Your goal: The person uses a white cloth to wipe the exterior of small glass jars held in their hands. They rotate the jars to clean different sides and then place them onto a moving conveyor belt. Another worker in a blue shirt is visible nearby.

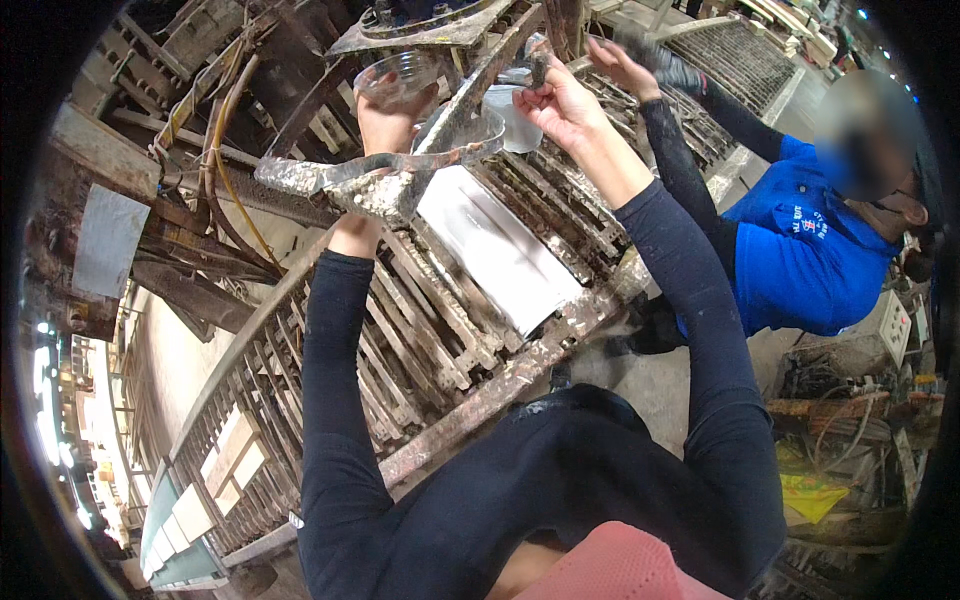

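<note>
My left hand (388,122) reaches up behind a crusted metal bracket (370,190) and is closed against a clear round plastic bowl (402,78); the bowl and bracket partly cover the fingers. Across the slanted metal bar (485,75), my right hand (562,108) is raised with its fingers curled. A small dark and shiny piece (539,58) is at its fingertips, too small to name. Beside those fingers hangs a translucent whitish plastic container (514,122). Below both hands, a glossy white panel (500,250) lies on the slatted rack (420,310).
At the right stands a person in a blue shirt (800,250), with one bare hand (625,70) close to mine and the other in a dark glove (680,72). Cables (215,130) hang at the left. Pale boards (235,450) lie along the rack's lower left.
</note>
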Tool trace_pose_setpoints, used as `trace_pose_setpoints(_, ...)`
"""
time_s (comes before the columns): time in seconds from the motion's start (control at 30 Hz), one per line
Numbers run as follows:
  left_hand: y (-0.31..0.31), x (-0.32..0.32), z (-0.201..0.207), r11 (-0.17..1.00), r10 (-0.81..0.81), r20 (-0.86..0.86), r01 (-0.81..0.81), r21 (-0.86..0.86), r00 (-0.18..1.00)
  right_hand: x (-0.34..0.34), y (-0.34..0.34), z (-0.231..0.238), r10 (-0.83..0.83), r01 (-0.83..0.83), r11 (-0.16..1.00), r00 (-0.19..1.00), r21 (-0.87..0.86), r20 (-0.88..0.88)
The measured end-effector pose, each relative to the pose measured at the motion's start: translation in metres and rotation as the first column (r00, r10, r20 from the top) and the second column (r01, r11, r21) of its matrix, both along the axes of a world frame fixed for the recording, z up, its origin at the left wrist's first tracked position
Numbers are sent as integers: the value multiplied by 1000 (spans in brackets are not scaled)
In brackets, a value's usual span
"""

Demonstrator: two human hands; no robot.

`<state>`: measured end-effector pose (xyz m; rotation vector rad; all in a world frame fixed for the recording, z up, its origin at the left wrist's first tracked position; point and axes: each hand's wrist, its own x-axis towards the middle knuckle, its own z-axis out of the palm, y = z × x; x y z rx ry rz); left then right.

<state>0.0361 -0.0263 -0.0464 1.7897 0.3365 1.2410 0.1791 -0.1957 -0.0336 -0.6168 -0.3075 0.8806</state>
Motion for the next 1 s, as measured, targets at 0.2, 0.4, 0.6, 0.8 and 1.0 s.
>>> trace_pose_setpoints(0.2, 4, 2, -3, 998, -42, 55, 45, -45, 998, 2, 0, -2, 14, -14, 1000, 1000, -6, -4)
trace_pose_setpoints(0.4, 10, 4, -4, 998, 17, 29, -19, 64, 999, -2, -3, 1, -17, 17, 1000, 1000, -17, -19)
trace_pose_setpoints(0.6, 19, 3, -12, 993, 13, -22, -10, 119, 1000, -2, 0, 3, -23, 22, 1000, 1000, -22, -19)
trace_pose_setpoints(0.8, 18, 2, -11, 967, 54, -23, -47, 252, 998, 3, 3, -3, 8, -8, 1000, 1000, 8, -13)
trace_pose_setpoints(1.0, 1, 1, -1, 998, -25, 24, 24, 58, 999, 3, 1, -3, 14, -14, 1000, 1000, -6, 22)
